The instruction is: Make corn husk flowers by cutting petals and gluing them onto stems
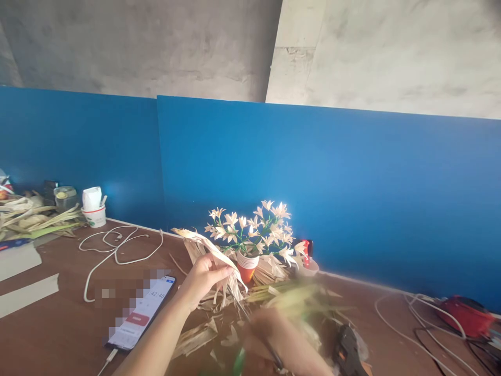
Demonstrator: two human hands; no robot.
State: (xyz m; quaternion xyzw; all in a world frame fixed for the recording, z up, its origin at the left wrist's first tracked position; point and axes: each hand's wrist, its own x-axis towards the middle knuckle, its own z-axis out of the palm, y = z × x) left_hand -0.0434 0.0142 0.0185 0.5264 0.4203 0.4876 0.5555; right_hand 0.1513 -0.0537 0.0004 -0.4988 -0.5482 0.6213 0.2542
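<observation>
My left hand (206, 275) pinches a long, pale dried corn husk (213, 245) between thumb and fingers, raised in front of the flowers. My right hand (270, 331) is smeared by motion over the table, so its fingers cannot be made out. A thin dark rod-like tool (277, 359) shows beside it; whether the hand grips it is unclear. Blurred yellow-green husk strips (301, 298) lie just beyond that hand. Behind my left hand, a paper cup (247, 269) holds pale star-shaped flowers (270, 224) on green stems. Husk scraps (198, 337) are scattered below.
A phone (143, 316) with a cable lies left of my arm. A dark glue-gun-like tool (346, 350) is at right, with a red object (465, 316) and cords beyond. Husks (35, 216) and a white cup (95, 215) stand far left. A blue partition (332, 183) backs the table.
</observation>
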